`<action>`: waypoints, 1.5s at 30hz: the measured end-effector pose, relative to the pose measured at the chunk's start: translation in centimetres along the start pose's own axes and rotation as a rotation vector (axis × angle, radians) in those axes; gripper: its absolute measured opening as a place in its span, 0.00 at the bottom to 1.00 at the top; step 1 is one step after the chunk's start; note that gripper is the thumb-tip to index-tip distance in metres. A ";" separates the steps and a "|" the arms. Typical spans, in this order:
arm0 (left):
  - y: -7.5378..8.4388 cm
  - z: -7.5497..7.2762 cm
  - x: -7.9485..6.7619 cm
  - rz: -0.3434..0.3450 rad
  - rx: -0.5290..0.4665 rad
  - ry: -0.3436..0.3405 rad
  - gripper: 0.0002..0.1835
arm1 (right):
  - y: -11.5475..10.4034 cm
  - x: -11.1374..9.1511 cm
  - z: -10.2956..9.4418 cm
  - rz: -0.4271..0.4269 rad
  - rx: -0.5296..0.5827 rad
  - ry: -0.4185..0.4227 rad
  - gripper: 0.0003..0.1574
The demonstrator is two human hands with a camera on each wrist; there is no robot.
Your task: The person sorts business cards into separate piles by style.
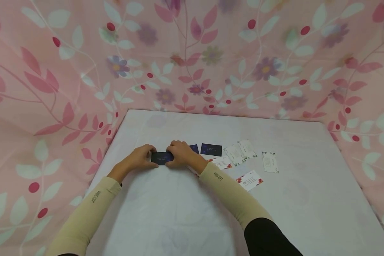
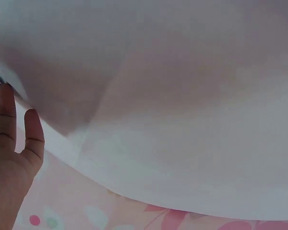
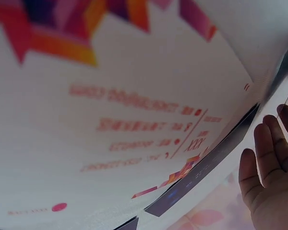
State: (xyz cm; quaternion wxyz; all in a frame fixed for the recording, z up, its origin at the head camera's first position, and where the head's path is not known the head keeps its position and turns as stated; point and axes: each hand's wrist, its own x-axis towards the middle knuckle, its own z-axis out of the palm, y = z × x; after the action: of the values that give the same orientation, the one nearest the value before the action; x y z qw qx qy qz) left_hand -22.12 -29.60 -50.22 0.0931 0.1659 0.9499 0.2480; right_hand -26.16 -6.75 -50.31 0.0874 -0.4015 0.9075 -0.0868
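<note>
A dark blue business card (image 1: 161, 158) lies between both hands at the left part of the white table. My left hand (image 1: 142, 157) holds its left end, with fingers at the far edge and thumb at the near one. The right end is held the same way by my right hand (image 1: 182, 153), which covers that corner. In the left wrist view the left hand (image 2: 14, 153) shows at the left edge, its fingertips at a dark rim. The right wrist view has the right hand (image 3: 273, 177) at the lower right, with bent fingers.
Right of the hands lie two more dark cards, one partly hidden (image 1: 194, 148) and one whole (image 1: 211, 149). Beyond are white cards with red-orange corners (image 1: 250, 180) and several leaf-bordered cards (image 1: 270, 162). A pink floral cloth (image 1: 192, 53) hangs behind the white table (image 1: 300, 213).
</note>
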 end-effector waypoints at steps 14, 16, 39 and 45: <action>-1.0 0.2 -0.2 0.127 0.072 0.050 0.33 | -0.7 0.1 0.3 0.057 -0.037 -0.003 0.38; -0.9 0.4 -0.3 0.129 0.088 0.043 0.32 | -0.8 0.0 0.6 0.054 -0.050 -0.015 0.38; -2.0 -0.1 0.3 0.161 0.115 -0.036 0.32 | -1.5 0.2 1.2 0.100 -0.028 -0.007 0.38; -2.1 -0.7 1.4 0.138 0.151 -0.051 0.32 | -1.0 0.7 1.1 0.129 -0.021 0.025 0.38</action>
State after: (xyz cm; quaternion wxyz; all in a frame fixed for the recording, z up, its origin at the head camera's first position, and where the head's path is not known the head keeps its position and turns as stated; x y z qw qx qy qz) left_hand -24.19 -31.10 -50.79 0.0870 0.2439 0.9495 0.1772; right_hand -25.69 -7.98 -51.21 0.0774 -0.3421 0.9333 -0.0766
